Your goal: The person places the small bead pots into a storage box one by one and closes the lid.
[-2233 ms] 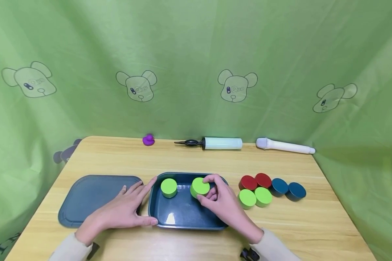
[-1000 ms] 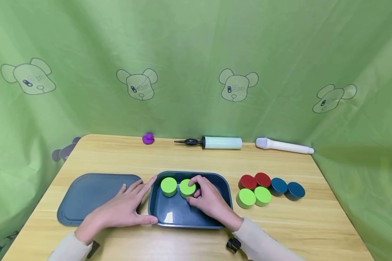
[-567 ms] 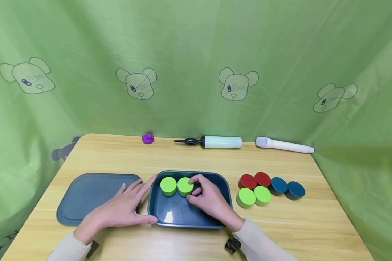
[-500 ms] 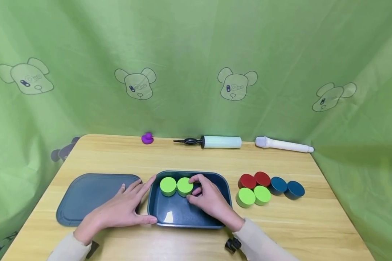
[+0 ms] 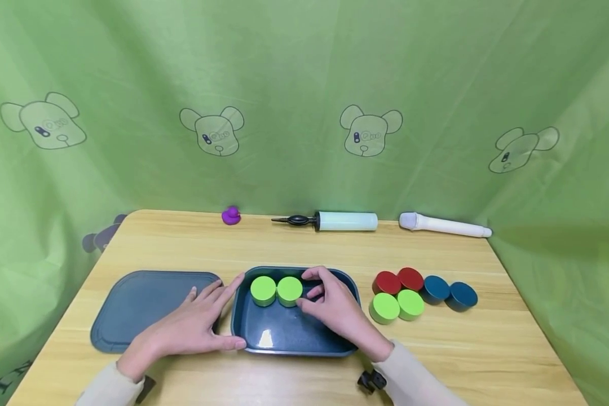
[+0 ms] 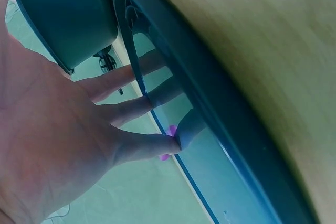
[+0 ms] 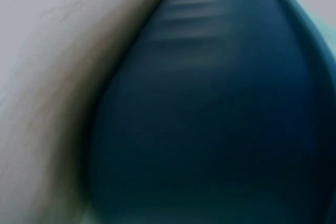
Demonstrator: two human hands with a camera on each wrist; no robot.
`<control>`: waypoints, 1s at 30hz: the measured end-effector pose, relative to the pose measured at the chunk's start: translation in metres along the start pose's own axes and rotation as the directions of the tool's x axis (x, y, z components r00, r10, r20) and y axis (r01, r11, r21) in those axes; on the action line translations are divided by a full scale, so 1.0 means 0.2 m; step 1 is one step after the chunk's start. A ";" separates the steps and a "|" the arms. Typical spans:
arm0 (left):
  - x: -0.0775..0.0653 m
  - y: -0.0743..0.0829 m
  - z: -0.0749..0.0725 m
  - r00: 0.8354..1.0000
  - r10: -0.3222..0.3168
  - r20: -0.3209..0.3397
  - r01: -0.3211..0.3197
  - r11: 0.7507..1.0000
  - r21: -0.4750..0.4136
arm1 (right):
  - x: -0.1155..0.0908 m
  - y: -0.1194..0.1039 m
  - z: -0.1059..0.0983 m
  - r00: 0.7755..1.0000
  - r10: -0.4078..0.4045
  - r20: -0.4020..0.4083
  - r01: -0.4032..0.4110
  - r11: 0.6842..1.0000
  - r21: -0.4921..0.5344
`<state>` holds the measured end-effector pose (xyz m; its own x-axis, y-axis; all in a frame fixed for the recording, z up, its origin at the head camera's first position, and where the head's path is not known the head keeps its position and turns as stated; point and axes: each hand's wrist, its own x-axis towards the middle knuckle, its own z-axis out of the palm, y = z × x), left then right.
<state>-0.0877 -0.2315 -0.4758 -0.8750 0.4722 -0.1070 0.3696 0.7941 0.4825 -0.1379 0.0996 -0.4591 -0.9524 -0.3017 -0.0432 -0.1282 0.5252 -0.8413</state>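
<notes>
Two light-green round blocks (image 5: pixel 290 291) stand side by side in the back left part of a dark blue rectangular box (image 5: pixel 330 349). My right hand (image 5: pixel 337 304) is over the box, thumb and forefinger spread just right of the nearer block, holding nothing. The left hand (image 5: pixel 193 321) lies with straight fingers between the box and a flat dark blue lid (image 5: pixel 132 310); its thumb and forefinger touch the box's left rim. In the left wrist view its other fingers (image 6: pixel 131 108) reach onto the lid's edge (image 6: pixel 210 87). The box's outer wall (image 7: pixel 199 129) fills the right wrist view.
Right of the box stand two more green blocks (image 5: pixel 384 308), two red blocks (image 5: pixel 387 283) and two blue blocks (image 5: pixel 462 296). Along the table's back edge lie a purple rubber duck (image 5: pixel 231 216), a balloon pump (image 5: pixel 346 221) and a white microphone-shaped stick (image 5: pixel 449 226).
My right hand slid the second green block left against the first, let go of it and drew back slightly to the right. The left hand stayed in place.
</notes>
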 end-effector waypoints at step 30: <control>0.00 0.00 0.01 1.000 0.000 -0.003 0.000 1.000 0.011 | -0.28 0.12 -0.34 0.978 -0.028 -0.205 0.055 0.990 0.127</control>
<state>-0.0875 -0.2308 -0.4776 -0.8761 0.4706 -0.1044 0.3727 0.7986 0.4726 -0.1062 0.1839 -0.4404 -0.9849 -0.1467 0.0918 -0.1443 0.4027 -0.9039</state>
